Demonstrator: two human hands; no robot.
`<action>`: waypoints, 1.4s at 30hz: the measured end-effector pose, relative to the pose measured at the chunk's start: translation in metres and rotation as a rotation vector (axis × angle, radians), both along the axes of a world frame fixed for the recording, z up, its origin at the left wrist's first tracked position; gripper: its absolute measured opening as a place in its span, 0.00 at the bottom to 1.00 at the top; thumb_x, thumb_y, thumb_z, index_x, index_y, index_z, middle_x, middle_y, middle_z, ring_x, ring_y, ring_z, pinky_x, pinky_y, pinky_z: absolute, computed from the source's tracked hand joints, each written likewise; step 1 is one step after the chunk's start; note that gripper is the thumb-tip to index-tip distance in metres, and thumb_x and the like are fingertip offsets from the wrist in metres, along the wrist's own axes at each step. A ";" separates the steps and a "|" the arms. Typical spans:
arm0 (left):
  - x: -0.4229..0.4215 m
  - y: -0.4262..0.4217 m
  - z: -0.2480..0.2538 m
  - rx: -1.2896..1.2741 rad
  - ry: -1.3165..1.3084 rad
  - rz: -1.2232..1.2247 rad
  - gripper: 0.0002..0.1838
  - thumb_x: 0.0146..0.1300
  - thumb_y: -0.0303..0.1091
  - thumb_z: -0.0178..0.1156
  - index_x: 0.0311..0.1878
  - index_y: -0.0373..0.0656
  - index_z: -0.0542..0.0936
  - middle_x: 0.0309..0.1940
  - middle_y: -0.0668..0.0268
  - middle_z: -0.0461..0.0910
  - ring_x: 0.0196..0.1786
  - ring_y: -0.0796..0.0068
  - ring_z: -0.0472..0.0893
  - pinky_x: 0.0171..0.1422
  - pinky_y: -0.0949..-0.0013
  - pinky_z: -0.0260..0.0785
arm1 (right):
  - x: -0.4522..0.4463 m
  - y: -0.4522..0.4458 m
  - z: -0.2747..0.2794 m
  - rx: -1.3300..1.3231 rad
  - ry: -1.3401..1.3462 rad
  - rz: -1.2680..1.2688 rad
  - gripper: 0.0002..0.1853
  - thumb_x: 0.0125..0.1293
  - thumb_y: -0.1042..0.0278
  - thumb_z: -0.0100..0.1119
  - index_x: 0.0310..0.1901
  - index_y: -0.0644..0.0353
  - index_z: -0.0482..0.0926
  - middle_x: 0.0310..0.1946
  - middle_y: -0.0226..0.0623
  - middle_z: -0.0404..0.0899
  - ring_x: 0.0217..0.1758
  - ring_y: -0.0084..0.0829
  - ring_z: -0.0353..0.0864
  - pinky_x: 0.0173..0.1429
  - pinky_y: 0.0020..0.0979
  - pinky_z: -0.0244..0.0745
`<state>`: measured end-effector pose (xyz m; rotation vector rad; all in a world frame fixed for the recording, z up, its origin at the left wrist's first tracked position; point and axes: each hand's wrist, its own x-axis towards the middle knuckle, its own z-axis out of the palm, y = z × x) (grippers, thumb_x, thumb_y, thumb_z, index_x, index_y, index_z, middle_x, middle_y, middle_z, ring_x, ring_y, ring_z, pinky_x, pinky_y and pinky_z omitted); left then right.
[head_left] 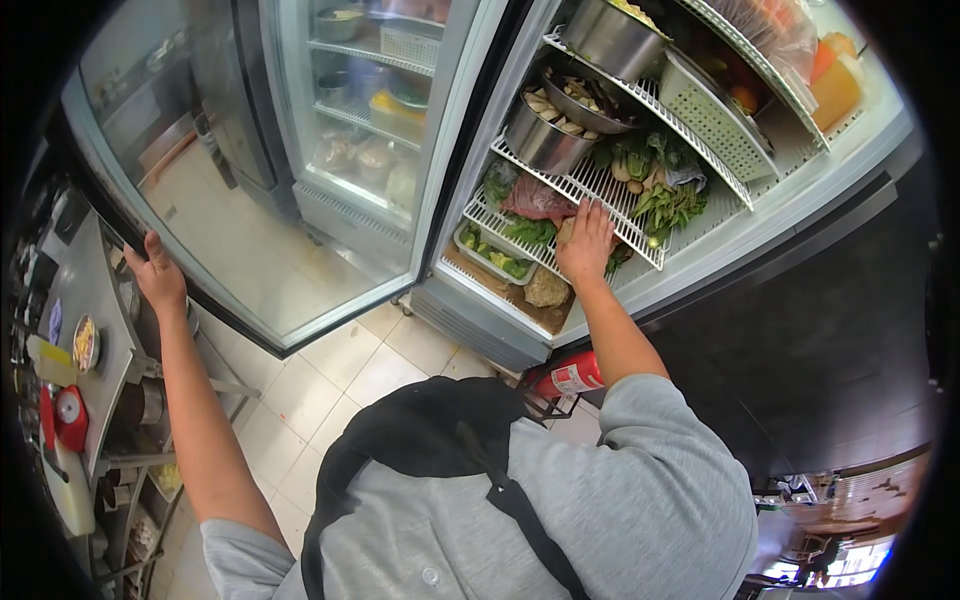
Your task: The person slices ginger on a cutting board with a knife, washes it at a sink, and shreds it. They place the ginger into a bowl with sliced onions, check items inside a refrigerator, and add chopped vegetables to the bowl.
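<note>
My left hand (pixel 160 280) is against the outer edge of a swung-out glass fridge door (pixel 275 345), thumb and fingers apart. My right hand (pixel 588 243) reaches into the fridge, fingers stretched over the front of a white wire shelf (pixel 625 230). Whether its fingertips touch anything beneath is hidden. Just behind it lies a bag of reddish food (pixel 540 198), with leafy greens (pixel 670 205) to the right. Below, a container of cut green vegetables (pixel 492 255) stands beside a pale brown lump (pixel 546 288).
Higher shelves hold a steel pot (pixel 545 140), a metal bowl (pixel 590 105) and a perforated white basket (pixel 715 110). A red fire extinguisher (pixel 570 378) stands beside the fridge base. At left is a steel counter (pixel 118 330) with a red scale (pixel 71 415) and a bowl of food (pixel 86 343).
</note>
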<state>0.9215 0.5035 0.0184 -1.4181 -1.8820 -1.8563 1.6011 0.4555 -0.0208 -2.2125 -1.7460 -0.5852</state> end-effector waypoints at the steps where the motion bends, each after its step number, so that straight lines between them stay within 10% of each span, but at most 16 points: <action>1: 0.000 0.000 0.000 0.008 0.009 0.007 0.42 0.71 0.69 0.46 0.67 0.36 0.67 0.61 0.51 0.75 0.64 0.52 0.74 0.69 0.60 0.62 | 0.001 0.000 0.000 0.001 0.000 -0.001 0.48 0.56 0.68 0.62 0.77 0.66 0.50 0.77 0.56 0.50 0.82 0.54 0.45 0.83 0.52 0.37; 10: -0.012 0.006 -0.008 -0.070 -0.021 -0.003 0.53 0.68 0.72 0.47 0.72 0.24 0.59 0.68 0.37 0.68 0.72 0.46 0.68 0.75 0.58 0.58 | -0.005 -0.001 0.002 -0.005 0.000 -0.015 0.53 0.54 0.64 0.67 0.78 0.66 0.47 0.78 0.55 0.48 0.82 0.53 0.43 0.84 0.51 0.35; 14: -0.007 0.018 -0.012 -0.161 -0.112 -0.002 0.29 0.77 0.55 0.41 0.59 0.37 0.73 0.55 0.50 0.77 0.58 0.51 0.76 0.65 0.55 0.65 | 0.025 0.016 -0.032 0.166 -0.385 0.096 0.29 0.67 0.65 0.50 0.66 0.74 0.67 0.67 0.59 0.68 0.72 0.57 0.65 0.76 0.55 0.55; 16: -0.006 0.009 -0.005 -0.267 -0.179 -0.020 0.22 0.80 0.46 0.39 0.53 0.41 0.77 0.51 0.54 0.79 0.54 0.55 0.77 0.62 0.55 0.68 | 0.029 0.022 -0.027 0.163 -0.311 0.199 0.22 0.62 0.59 0.57 0.55 0.61 0.77 0.56 0.48 0.78 0.63 0.49 0.72 0.75 0.52 0.57; 18: 0.039 -0.032 0.050 -0.328 -0.248 -0.021 0.18 0.78 0.45 0.46 0.53 0.42 0.78 0.48 0.54 0.80 0.52 0.55 0.78 0.61 0.55 0.68 | 0.018 0.008 -0.010 0.022 -0.296 0.297 0.25 0.65 0.62 0.54 0.62 0.64 0.74 0.64 0.58 0.71 0.70 0.55 0.66 0.76 0.54 0.54; 20: 0.016 -0.003 0.012 -0.126 -0.118 -0.010 0.38 0.72 0.62 0.51 0.68 0.35 0.67 0.55 0.45 0.79 0.61 0.47 0.76 0.68 0.56 0.66 | 0.032 0.019 -0.031 0.044 -0.365 0.136 0.31 0.65 0.56 0.56 0.67 0.63 0.69 0.72 0.58 0.62 0.77 0.54 0.57 0.81 0.51 0.47; 22: 0.025 -0.015 0.026 -0.152 -0.159 -0.079 0.53 0.64 0.72 0.53 0.74 0.32 0.57 0.62 0.40 0.74 0.64 0.41 0.75 0.67 0.54 0.67 | 0.036 0.019 -0.042 0.070 -0.213 0.034 0.54 0.58 0.52 0.64 0.79 0.64 0.45 0.78 0.56 0.51 0.81 0.55 0.49 0.82 0.51 0.43; 42: 0.031 -0.021 0.027 -0.029 -0.128 -0.114 0.48 0.65 0.73 0.51 0.72 0.41 0.59 0.59 0.41 0.75 0.61 0.39 0.76 0.62 0.51 0.70 | 0.029 0.023 -0.044 0.177 -0.337 -0.119 0.37 0.74 0.58 0.46 0.80 0.56 0.46 0.78 0.48 0.54 0.79 0.50 0.55 0.78 0.52 0.54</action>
